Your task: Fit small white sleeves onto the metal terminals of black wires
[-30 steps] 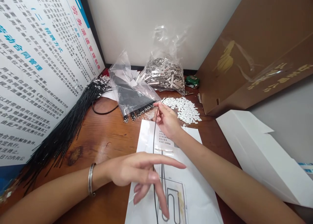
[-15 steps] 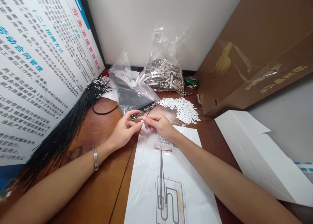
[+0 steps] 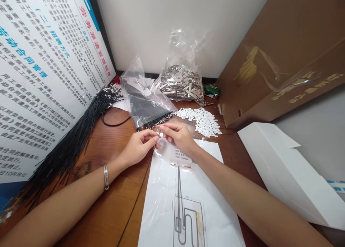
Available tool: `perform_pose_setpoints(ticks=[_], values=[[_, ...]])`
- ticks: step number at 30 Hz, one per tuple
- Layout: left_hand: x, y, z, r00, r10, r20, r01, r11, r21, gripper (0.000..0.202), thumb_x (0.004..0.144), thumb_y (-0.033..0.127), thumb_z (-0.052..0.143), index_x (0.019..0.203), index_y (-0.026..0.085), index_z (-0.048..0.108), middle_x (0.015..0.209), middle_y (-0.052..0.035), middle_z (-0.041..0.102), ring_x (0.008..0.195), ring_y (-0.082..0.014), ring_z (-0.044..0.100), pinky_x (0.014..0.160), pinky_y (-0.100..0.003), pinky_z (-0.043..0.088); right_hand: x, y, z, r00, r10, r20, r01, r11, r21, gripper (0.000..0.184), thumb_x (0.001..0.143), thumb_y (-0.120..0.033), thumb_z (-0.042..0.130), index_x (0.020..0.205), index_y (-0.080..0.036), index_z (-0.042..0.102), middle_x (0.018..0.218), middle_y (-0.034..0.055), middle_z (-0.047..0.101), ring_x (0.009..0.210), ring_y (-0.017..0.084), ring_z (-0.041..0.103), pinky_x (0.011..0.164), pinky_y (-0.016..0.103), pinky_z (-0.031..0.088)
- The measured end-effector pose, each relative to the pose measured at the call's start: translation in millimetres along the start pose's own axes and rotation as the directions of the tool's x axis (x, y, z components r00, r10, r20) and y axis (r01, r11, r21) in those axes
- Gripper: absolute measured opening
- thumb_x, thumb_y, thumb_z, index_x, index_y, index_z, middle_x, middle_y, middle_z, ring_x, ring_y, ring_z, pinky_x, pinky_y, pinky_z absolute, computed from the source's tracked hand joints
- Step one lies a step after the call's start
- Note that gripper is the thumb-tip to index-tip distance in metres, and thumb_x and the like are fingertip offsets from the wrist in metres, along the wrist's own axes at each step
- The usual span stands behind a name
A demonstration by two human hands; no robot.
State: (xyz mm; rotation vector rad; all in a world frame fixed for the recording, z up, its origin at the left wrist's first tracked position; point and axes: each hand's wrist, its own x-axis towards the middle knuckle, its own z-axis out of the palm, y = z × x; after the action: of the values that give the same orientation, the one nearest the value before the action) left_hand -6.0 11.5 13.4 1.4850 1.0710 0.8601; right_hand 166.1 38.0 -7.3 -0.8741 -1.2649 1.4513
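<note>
My left hand [image 3: 140, 147] and my right hand [image 3: 178, 136] meet fingertip to fingertip above the top of a white printed sheet [image 3: 185, 204] in a clear sleeve. Together they pinch the upper end of a thin black wire [image 3: 140, 193], which trails down and left across the wooden table [image 3: 113, 157]. The right fingers also seem to hold a tiny white piece at the wire's tip, too small to be sure. A pile of small white plastic pieces [image 3: 203, 120] lies just beyond the right hand.
A clear bag of black wires [image 3: 147, 108] and a bag of metal clips [image 3: 182, 84] stand at the back. A bundle of black wires [image 3: 72, 142] lies along a printed board [image 3: 40, 74] on the left. A brown cardboard box [image 3: 283, 56] and a white box [image 3: 291, 171] are on the right.
My left hand rose from the lower part of the sheet to meet my right hand. The right hand drew back from the white pieces, and the wire swung left off the sheet.
</note>
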Motion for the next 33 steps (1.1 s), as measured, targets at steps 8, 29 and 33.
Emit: perform_pose_setpoints(ticks=[8, 29, 33], values=[[0.3, -1.6, -0.9, 0.999, 0.046, -0.015, -0.046, 0.999, 0.000, 0.026, 0.083, 0.040, 0.062, 0.075, 0.015, 0.060, 0.060, 0.0003, 0.064, 0.058, -0.0111, 0.057, 0.062, -0.023, 0.044, -1.4, 1.6, 0.7, 0.998, -0.020, 0.055, 0.025, 0.995, -0.101, 0.018, 0.071, -0.034, 0.076, 0.081, -0.019, 0.074, 0.073, 0.0019, 0.068, 0.061, 0.011, 0.055, 0.056, 0.025, 0.042], [1.7, 0.8, 1.9, 0.992, -0.003, -0.123, -0.004, 0.998, -0.061, 0.026, 0.080, 0.042, 0.064, 0.077, 0.017, 0.058, 0.057, 0.0022, 0.060, 0.048, -0.0080, 0.050, 0.049, -0.021, 0.038, -2.2, 1.7, -3.0, 0.998, -0.056, 0.038, 0.062, 0.984, -0.166, 0.019, 0.073, -0.036, 0.074, 0.078, -0.018, 0.072, 0.060, -0.0009, 0.060, 0.048, 0.008, 0.040, 0.045, 0.024, 0.029], [1.6, 2.0, 1.2, 0.993, -0.011, -0.121, 0.004, 0.998, -0.056, 0.026, 0.081, 0.041, 0.062, 0.075, 0.017, 0.056, 0.057, 0.0023, 0.059, 0.048, -0.0078, 0.049, 0.049, -0.021, 0.037, -2.0, 5.7, -3.6, 0.996, -0.075, 0.047, 0.082, 0.982, -0.171, 0.020, 0.072, -0.036, 0.074, 0.080, -0.018, 0.072, 0.066, 0.0003, 0.062, 0.051, 0.008, 0.042, 0.046, 0.024, 0.029]])
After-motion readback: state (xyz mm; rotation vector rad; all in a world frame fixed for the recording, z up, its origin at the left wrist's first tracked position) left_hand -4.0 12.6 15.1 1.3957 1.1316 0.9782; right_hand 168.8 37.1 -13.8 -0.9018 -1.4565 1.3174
